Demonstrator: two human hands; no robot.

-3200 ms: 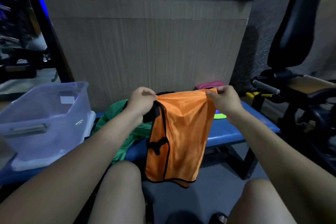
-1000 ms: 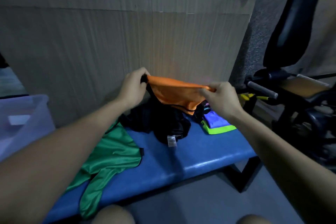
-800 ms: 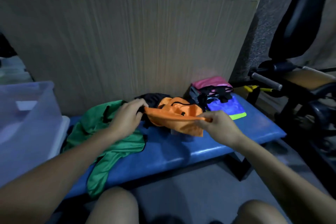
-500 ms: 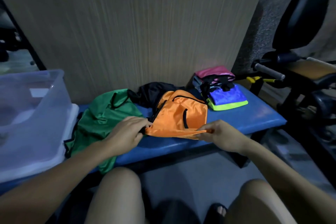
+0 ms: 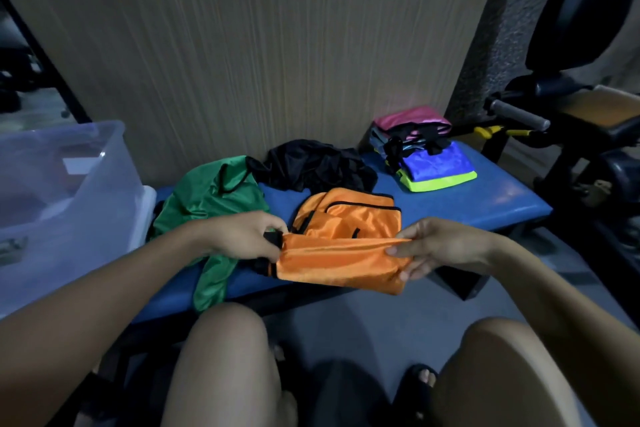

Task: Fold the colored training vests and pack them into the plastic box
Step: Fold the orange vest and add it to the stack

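An orange vest [image 5: 341, 236] with black trim lies partly folded on the blue bench [image 5: 485, 199]. My left hand [image 5: 242, 236] pinches its near left corner and my right hand [image 5: 440, 246] pinches its near right corner, holding the fold edge taut between them. A loose green vest [image 5: 211, 198] lies left of it, and a crumpled black vest [image 5: 311, 166] sits behind. A stack of folded vests [image 5: 429, 163], blue over yellow-green with pink at the back, sits at the bench's far right. The clear plastic box [image 5: 65, 198] stands at the left.
A wood-grain panel [image 5: 259, 45] rises right behind the bench. Black gym equipment with a padded seat [image 5: 588, 107] stands to the right. My knees sit below the bench's front edge over grey floor.
I brought the orange vest down from in front of me onto the bench and pulled its near edge toward me, doubling it over; both hands kept their grip on the corners.
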